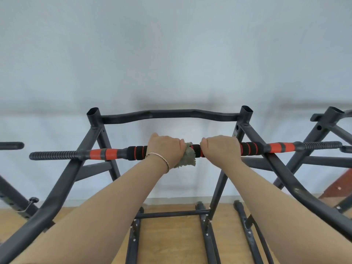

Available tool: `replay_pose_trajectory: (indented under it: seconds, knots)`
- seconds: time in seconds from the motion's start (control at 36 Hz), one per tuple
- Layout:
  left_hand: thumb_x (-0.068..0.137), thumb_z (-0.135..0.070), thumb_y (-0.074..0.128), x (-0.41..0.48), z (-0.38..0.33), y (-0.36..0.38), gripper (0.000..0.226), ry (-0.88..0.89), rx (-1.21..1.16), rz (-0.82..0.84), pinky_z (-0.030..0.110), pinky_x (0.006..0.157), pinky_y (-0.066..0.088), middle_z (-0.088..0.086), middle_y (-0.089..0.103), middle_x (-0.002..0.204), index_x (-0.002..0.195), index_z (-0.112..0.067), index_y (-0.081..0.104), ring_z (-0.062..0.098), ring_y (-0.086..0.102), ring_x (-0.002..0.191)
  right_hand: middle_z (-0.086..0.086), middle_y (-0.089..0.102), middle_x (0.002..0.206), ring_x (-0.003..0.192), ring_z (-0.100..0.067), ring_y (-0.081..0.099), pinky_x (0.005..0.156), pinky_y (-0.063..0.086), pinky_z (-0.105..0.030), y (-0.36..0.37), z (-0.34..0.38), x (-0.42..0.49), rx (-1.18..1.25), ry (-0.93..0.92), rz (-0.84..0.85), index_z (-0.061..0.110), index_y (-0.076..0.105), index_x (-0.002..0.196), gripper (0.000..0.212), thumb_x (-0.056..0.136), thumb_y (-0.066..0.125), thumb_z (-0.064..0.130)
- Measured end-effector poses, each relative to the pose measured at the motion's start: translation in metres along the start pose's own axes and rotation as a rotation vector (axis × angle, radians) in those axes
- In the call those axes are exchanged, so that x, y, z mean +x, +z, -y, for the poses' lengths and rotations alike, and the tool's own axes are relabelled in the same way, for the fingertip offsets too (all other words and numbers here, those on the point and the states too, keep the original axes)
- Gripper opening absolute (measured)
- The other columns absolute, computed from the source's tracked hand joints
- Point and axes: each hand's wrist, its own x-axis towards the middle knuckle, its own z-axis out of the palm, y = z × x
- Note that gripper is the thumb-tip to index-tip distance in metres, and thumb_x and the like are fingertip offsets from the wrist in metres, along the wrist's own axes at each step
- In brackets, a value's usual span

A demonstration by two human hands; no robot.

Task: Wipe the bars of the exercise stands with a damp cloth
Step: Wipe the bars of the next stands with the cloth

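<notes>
A dark grey exercise stand (57, 189) stands in front of me against a pale wall. Its front bar (106, 153) runs left to right, with black foam grips, orange bands and ribbed ends. My left hand (164, 149), with a thin bracelet at the wrist, is wrapped around the bar's middle and presses a grey-green cloth (187, 156) against it. The cloth bunches out to the right of and below that hand. My right hand (221, 146) grips the bare foam just right of the cloth. A curved rear bar (167, 113) joins the two upright tubes behind.
A second stand (322, 130) stands close on the right, its bar end nearly meeting the first one's. Part of another stand (11, 145) shows at the far left. The stands' feet (202, 208) rest on a wooden floor below. A reddish-brown board (341, 185) leans at the right edge.
</notes>
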Motion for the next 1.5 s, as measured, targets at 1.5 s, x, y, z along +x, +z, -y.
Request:
replay_pose_trajectory:
  seconds: [1.5]
  knots:
    - [0.097, -0.017, 0.038, -0.016, 0.01, 0.018, 0.011, -0.107, -0.144, -0.156, 0.032, 0.059, 0.035, 0.0, 0.045, 0.077, 0.087, -0.016, 0.043, 0.024, 0.048, 0.068, 0.007, 0.066, 0.084, 0.078, -0.016, 0.055, 0.069, 0.045, -0.032, 0.014, 0.005, -0.007, 0.531, -0.085, -0.417, 0.019, 0.069, 0.088, 0.04, 0.097, 0.043, 0.049]
